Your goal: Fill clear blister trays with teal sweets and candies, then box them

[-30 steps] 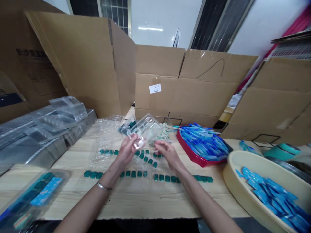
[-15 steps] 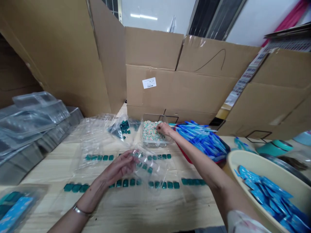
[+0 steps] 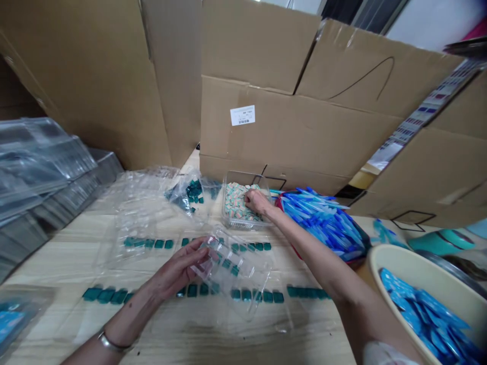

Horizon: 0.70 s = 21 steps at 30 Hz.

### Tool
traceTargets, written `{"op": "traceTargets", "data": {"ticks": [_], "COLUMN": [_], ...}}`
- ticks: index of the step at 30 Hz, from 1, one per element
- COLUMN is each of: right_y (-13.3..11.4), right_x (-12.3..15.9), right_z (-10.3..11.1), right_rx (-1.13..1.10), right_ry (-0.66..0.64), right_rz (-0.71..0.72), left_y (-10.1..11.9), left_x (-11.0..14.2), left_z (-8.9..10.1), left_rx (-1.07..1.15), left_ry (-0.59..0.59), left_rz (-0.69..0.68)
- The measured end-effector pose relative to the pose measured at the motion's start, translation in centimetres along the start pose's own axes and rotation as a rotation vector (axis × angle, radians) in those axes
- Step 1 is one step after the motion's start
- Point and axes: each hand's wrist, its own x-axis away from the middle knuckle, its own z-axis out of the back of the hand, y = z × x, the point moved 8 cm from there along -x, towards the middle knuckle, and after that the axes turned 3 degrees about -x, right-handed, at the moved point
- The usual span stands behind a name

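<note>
My left hand (image 3: pixel 178 268) grips the left edge of a clear plastic blister tray (image 3: pixel 238 268), tilted just above the table. Rows of small teal squares (image 3: pixel 148 243) lie on the table under and around it. My right hand (image 3: pixel 257 201) reaches into a clear tub of small pale multicoloured pieces (image 3: pixel 236 202), its fingers curled down among them. Whether they hold a piece is hidden.
A clear bag of teal squares (image 3: pixel 190 192) lies left of the tub. Right of it a red tray of blue items (image 3: pixel 323 223), and a cream bowl (image 3: pixel 384 263) of blue packets. Stacked clear trays (image 3: pixel 41 167) stand at the left. Cardboard boxes (image 3: pixel 289 132) wall the back.
My left hand lowered the clear tray from in front of me to just above the table. My right hand left it and reached forward into the tub of pale pieces.
</note>
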Motion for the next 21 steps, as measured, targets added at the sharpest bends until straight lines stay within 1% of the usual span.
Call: {"op": "traceTargets", "data": {"ticks": [4,9,13,15,17,21], "right_y": [-0.38,-0.80,-0.87,-0.99,-1.03,-0.80], "right_x": [0.22,0.31,0.20,0.17,0.15,0.16], "right_z": [0.06,0.23,-0.20,-0.05,0.02,-0.33], "right_rx": [0.017,0.077,0.122,0.131,0.135,0.125], "right_ry": [0.014,0.052,0.007,0.013,-0.001,-0.074], "right_rz": [0.043,0.087,0.102,0.102,0.084,0.020], "left_y": [-0.12,-0.22,-0.29,-0.26,-0.23,-0.28], "left_x": [-0.13,-0.08,-0.05,-0.01,0.04,0.10], "left_z": [0.21,0.30,0.17,0.08,-0.01,-0.10], "left_rx": [-0.018,-0.059,-0.070,-0.078,-0.085,-0.086], "left_ry": [-0.003,-0.037,-0.064,-0.066,-0.063,-0.064], "left_rz": [0.000,-0.010,-0.015,-0.015,-0.012,-0.007]}}
